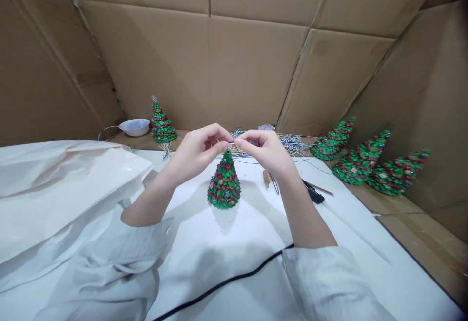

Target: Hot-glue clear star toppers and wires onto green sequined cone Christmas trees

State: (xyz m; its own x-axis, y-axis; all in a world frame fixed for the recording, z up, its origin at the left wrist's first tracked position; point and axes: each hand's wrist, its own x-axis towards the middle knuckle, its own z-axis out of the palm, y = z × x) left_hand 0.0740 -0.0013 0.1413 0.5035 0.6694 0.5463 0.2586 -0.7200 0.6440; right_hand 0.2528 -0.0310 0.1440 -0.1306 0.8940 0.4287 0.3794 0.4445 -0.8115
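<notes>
Left hand (203,148) and right hand (266,151) pinch a thin piece (233,143), too small to identify, near the top of the tree (224,184). Use light, steady fingertip pressure.

Looks forward and down from the wearer's head, in a single view, across the white worktop (256,223) toward the far cardboard wall (256,67). Sits above and behind the left hand (195,150) and right hand (270,152), near enough to catch both sleeves (113,262) at the near left and near right and to put the hands around the middle. Spans wide, from the pale sheet (66,184) on the left to the row of small trees (360,162) on the right, with cardboard sides (40,82) slanting in at both edges.
</notes>
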